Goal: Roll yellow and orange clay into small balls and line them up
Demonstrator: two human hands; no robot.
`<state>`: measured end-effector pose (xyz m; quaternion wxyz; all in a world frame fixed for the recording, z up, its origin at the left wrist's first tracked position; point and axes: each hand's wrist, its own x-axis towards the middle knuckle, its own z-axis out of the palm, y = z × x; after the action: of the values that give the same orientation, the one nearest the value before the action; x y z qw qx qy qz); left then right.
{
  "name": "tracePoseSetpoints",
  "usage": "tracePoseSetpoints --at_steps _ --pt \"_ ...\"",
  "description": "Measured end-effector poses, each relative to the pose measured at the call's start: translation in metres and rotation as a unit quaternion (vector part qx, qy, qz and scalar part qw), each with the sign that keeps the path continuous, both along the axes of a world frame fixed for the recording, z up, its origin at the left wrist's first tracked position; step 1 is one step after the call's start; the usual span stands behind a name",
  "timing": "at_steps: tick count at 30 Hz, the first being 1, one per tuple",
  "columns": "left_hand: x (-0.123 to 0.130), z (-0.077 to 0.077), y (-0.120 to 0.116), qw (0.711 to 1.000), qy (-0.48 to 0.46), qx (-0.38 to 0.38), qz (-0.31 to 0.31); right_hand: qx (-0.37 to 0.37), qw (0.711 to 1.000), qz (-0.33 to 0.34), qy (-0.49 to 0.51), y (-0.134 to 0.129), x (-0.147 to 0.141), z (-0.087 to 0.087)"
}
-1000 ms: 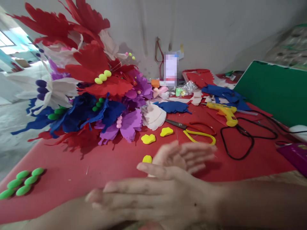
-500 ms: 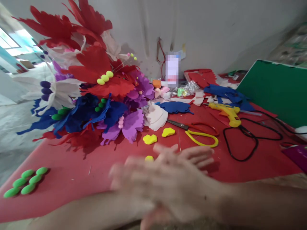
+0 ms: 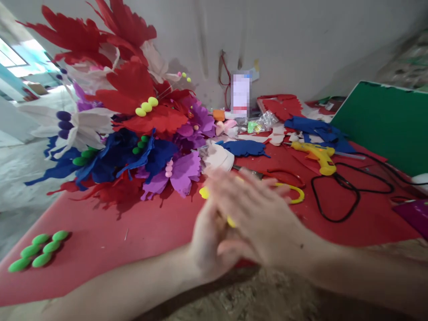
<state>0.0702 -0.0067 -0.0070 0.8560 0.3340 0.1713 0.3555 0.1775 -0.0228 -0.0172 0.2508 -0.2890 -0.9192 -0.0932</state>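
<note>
My right hand (image 3: 254,209) lies with fingers stretched out and blurred over my left hand (image 3: 209,236), palm toward palm. Between them shows a small lump of yellow clay (image 3: 231,221), mostly covered by the fingers. My left hand is cupped beneath, its thumb side up. Another yellow clay piece (image 3: 203,192) lies on the red tabletop (image 3: 150,232) just beyond my left hand. Scissors with red and yellow handles (image 3: 297,194) are partly hidden behind my right fingers. Green oval pieces (image 3: 42,260) sit in two rows at the left.
Large red, white, blue and purple fabric flowers or butterflies (image 3: 133,89) crowd the left back. A yellow glue gun (image 3: 321,156) with a black cord (image 3: 347,218) lies at the right. Behind are blue cloth pieces (image 3: 310,127), a phone (image 3: 240,93) and a green board (image 3: 384,129).
My hands have moved up and away from me, from crossed flat over each other to pressed palm to palm. A bit of yellow clay now shows between them.
</note>
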Motion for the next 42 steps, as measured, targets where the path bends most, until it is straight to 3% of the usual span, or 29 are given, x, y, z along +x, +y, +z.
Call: tracePoseSetpoints --at_steps 3,7,11,14,16,19,22,25,32,37,40,42 --pt "-0.002 0.002 0.002 0.997 0.034 0.041 0.063 -0.006 1.000 -0.023 -0.009 0.001 0.001 0.000" --pt "0.000 0.007 0.004 0.980 0.140 0.115 0.087 0.014 0.999 -0.044 -0.002 0.001 0.002 0.000" --pt "0.003 0.011 0.006 0.986 0.140 0.063 0.069 0.053 0.998 0.036 -0.026 0.002 0.006 -0.001" --pt "0.003 0.015 0.004 0.969 0.232 0.049 0.074 0.062 0.997 -0.046 0.000 0.006 0.009 -0.001" --pt "0.002 0.016 0.001 0.982 0.173 -0.007 0.070 0.074 0.994 -0.081 0.009 0.010 0.011 -0.001" --pt "0.000 0.013 -0.001 0.994 0.007 -0.095 0.048 0.093 0.991 -0.088 0.023 0.010 0.013 -0.001" --pt "-0.002 0.008 -0.002 0.991 -0.080 -0.099 0.030 0.110 0.990 -0.075 0.042 0.008 0.015 0.000" --pt "-0.005 0.007 -0.003 0.991 -0.084 -0.098 0.033 0.137 0.987 -0.062 0.061 0.007 0.017 0.001" --pt "-0.012 -0.002 -0.007 0.990 0.001 -0.116 0.074 0.167 0.981 -0.045 0.087 0.016 0.025 0.004" --pt "-0.014 -0.008 -0.007 0.995 0.028 -0.049 0.077 0.144 0.984 -0.028 0.104 0.018 0.025 0.008" --pt "-0.023 -0.008 -0.006 0.994 0.083 0.029 0.067 0.111 0.985 -0.026 0.132 0.018 0.024 0.009" --pt "-0.035 -0.008 -0.005 0.978 0.160 0.089 0.097 0.095 0.985 -0.030 0.144 0.019 0.025 0.010"
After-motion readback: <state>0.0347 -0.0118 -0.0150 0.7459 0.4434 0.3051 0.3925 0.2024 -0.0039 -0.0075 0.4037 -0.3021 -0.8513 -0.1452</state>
